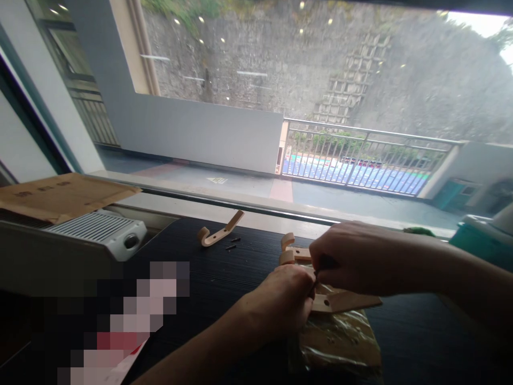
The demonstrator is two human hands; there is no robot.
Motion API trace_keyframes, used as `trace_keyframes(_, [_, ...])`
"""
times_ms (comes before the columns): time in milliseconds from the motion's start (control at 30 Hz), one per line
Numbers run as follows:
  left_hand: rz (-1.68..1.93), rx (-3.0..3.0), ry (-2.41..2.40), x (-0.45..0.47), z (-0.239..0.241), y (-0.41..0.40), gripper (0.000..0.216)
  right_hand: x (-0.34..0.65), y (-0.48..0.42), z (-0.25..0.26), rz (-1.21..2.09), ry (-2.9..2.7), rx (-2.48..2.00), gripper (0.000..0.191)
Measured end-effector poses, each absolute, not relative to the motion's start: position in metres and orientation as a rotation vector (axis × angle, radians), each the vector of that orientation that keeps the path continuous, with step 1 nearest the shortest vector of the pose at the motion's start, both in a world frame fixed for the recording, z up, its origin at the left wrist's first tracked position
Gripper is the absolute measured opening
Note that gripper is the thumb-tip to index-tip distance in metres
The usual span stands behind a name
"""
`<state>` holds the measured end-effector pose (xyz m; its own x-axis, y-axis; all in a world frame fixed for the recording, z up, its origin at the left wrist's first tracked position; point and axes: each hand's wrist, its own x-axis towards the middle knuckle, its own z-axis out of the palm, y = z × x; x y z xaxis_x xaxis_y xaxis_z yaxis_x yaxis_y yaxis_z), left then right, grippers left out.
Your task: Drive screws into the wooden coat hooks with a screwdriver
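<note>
My left hand [282, 299] is closed over a light wooden hook [286, 258], whose curled tip shows above the knuckles. My right hand [340, 259] is a fist right beside it, fingers pinched together. A thin dark shaft [315, 280] shows between the two hands; most of it is hidden. Another wooden hook [287, 240] lies just behind. In front, a flat wooden piece with a hole [344, 302] sticks out under my right hand. All rest on or above a brown block in clear wrap [340, 342].
A separate wooden hook [216, 235] lies on the dark tabletop [208, 289], with two dark screws [231, 247] beside it. At left, a brown envelope [64, 195] sits on a white slatted device [104, 230]. A window with a sill [240, 206] runs behind; a teal container [473, 240] stands right.
</note>
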<state>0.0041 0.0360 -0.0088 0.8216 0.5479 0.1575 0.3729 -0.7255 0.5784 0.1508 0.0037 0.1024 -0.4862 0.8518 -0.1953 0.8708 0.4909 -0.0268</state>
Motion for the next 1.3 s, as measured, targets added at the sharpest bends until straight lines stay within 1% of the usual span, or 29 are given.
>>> trace_keyframes(133, [0.452,2.467,0.652,0.005,-0.015,0.038,0.015,0.153,0.006,0.1,-0.148,2.469,1.638,0.024])
trace_keyframes(200, [0.441,2.473,0.642,0.005,-0.015,0.038,0.016,0.152,0.004,0.105,-0.105,2.502,1.593,0.023])
trace_keyframes(300, [0.446,2.491,0.646,0.005,-0.011,0.037,0.016,0.148,0.0,0.114,-0.116,2.593,1.466,0.014])
trace_keyframes(467, [0.435,2.457,0.639,0.004,-0.011,0.037,0.017,0.144,-0.002,0.113,-0.209,2.651,1.395,0.014])
trace_keyframes(533, [0.436,2.451,0.65,0.004,-0.014,0.037,0.016,0.144,0.001,0.107,-0.219,2.649,1.436,0.015])
trace_keyframes(633, [0.467,2.473,0.641,0.003,-0.018,0.039,0.014,0.146,0.004,0.099,-0.209,2.538,1.597,0.021])
trace_keyframes(733, [0.492,2.488,0.622,0.004,-0.019,0.039,0.012,0.149,0.002,0.099,-0.144,2.454,1.702,0.025])
trace_keyframes(833, [0.503,2.503,0.598,0.004,-0.017,0.039,0.014,0.15,-0.003,0.105,-0.144,2.586,1.577,0.015])
trace_keyframes(967, [0.467,2.517,0.601,0.003,-0.013,0.038,0.016,0.151,-0.007,0.109,-0.264,2.632,1.474,0.015])
trace_keyframes(1067, [0.456,2.499,0.644,0.003,-0.012,0.037,0.017,0.152,-0.004,0.103,-0.315,2.575,1.545,0.013])
trace_keyframes(1200, [0.484,2.484,0.638,0.003,-0.014,0.036,0.016,0.154,0.001,0.094,-0.257,2.446,1.774,0.023])
trace_keyframes(1300, [0.463,2.458,0.683,0.004,-0.014,0.036,0.014,0.157,-0.002,0.094,-0.222,2.44,1.801,0.024])
